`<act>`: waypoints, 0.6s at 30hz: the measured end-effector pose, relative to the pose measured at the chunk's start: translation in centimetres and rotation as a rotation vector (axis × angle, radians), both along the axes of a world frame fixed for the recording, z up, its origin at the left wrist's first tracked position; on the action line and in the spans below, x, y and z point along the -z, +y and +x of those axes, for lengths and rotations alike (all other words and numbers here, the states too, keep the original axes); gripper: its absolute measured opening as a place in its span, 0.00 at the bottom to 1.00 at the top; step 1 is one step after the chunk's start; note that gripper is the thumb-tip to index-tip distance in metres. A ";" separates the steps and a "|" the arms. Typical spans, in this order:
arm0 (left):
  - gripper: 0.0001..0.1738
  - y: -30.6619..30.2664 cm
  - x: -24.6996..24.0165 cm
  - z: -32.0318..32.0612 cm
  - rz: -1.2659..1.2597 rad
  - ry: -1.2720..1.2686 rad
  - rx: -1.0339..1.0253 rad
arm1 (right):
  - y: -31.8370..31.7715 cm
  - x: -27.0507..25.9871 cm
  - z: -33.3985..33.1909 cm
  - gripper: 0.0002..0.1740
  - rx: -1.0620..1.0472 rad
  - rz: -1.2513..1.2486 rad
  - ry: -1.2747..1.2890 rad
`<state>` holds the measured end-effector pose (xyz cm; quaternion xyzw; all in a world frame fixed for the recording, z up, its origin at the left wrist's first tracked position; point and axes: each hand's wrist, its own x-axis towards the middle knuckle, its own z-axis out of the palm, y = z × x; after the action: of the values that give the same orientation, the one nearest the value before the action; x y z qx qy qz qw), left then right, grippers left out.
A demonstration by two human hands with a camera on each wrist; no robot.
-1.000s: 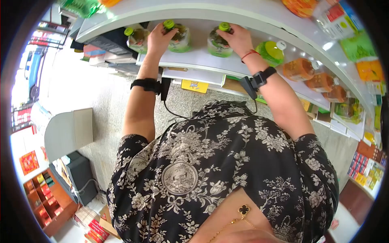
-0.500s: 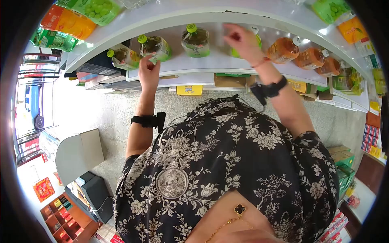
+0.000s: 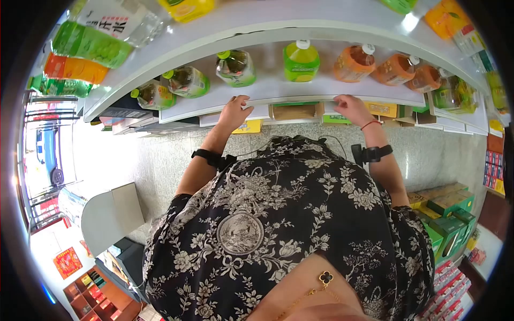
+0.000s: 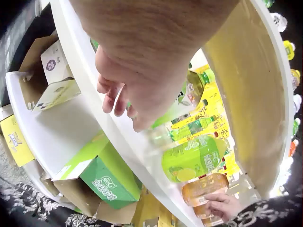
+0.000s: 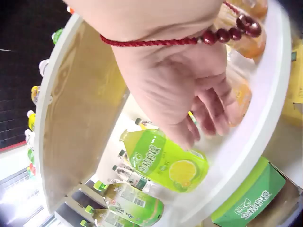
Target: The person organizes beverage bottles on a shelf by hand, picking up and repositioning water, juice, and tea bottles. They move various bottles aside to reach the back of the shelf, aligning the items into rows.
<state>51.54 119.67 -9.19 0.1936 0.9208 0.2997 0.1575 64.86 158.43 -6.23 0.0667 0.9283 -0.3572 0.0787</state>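
In the head view the left hand (image 3: pixel 235 113) hangs at the shelf's front edge, fingers relaxed and holding nothing, just below a green-capped bottle (image 3: pixel 236 68). Two more green-capped bottles stand left of it. The right hand (image 3: pixel 352 109) is at the same edge, fingers loosely bent around nothing, below an orange bottle (image 3: pixel 354 64). Between the hands, farther back, a white-capped green bottle (image 3: pixel 301 62) stands upright. The left wrist view shows the left hand (image 4: pixel 137 90) over the shelf edge; in the right wrist view the right hand (image 5: pixel 189 99) is beside the green bottle (image 5: pixel 165 161).
An upper shelf (image 3: pixel 257 33) with more bottles overhangs this row. Other orange bottles (image 3: pixel 395 69) stand to the right. Below are an open green carton (image 4: pixel 102 175) and a yellow box (image 3: pixel 247 127). Green boxes (image 3: pixel 450 199) are stacked on the floor at right.
Both hands have come away from the bottles to the shelf's front edge. The green-capped bottle held by the right hand earlier stands released. The head view has shifted, showing bottles farther left.
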 end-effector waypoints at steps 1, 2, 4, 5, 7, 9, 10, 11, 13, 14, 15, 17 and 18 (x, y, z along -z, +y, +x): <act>0.25 0.6 0.1 0.2 -0.004 -0.007 0.006 | 0.2 1.2 0.9 0.19 0.012 -0.035 -0.039; 0.25 -0.5 0.0 -0.1 0.013 0.008 0.015 | -1.3 2.0 1.0 0.21 0.019 -0.069 -0.071; 0.26 -0.2 -0.4 0.0 0.030 0.028 0.022 | -0.5 2.2 2.6 0.21 0.047 -0.085 -0.102; 0.26 -0.5 -0.2 0.2 0.013 0.026 0.018 | -0.1 2.2 3.7 0.21 0.074 -0.103 -0.139; 0.27 -0.9 0.7 0.0 -0.004 0.035 0.010 | 1.4 2.0 5.4 0.21 0.122 -0.137 -0.154; 0.29 -2.4 1.9 0.3 0.021 -0.083 -0.092 | 2.5 3.1 7.1 0.22 0.165 -0.177 -0.171; 0.30 -2.7 1.7 0.6 0.010 -0.093 -0.134 | 3.6 4.5 7.9 0.21 0.270 -0.205 -0.237; 0.30 -2.9 1.6 0.8 0.009 -0.091 -0.136 | 4.3 5.4 8.8 0.20 0.377 -0.232 -0.305; 0.30 -3.8 1.7 0.8 0.003 -0.083 -0.207 | 4.7 5.8 10.7 0.20 0.464 -0.322 -0.352; 0.31 -4.4 2.6 0.5 0.050 -0.111 -0.250 | 5.0 6.0 11.6 0.19 0.551 -0.409 -0.398; 0.31 -4.3 2.3 0.2 0.049 -0.112 -0.257 | 5.4 6.4 12.4 0.19 0.545 -0.408 -0.401; 0.30 -4.4 2.3 0.1 0.105 -0.124 -0.333 | 6.0 8.5 14.5 0.19 0.595 -0.438 -0.469; 0.30 -4.4 2.4 -0.1 0.100 -0.123 -0.359 | 6.4 9.1 15.2 0.18 0.596 -0.445 -0.479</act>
<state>51.44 115.32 -11.59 0.0153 0.9131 0.3796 0.1479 80.05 164.82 -15.33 0.3938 0.7246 -0.5300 0.1976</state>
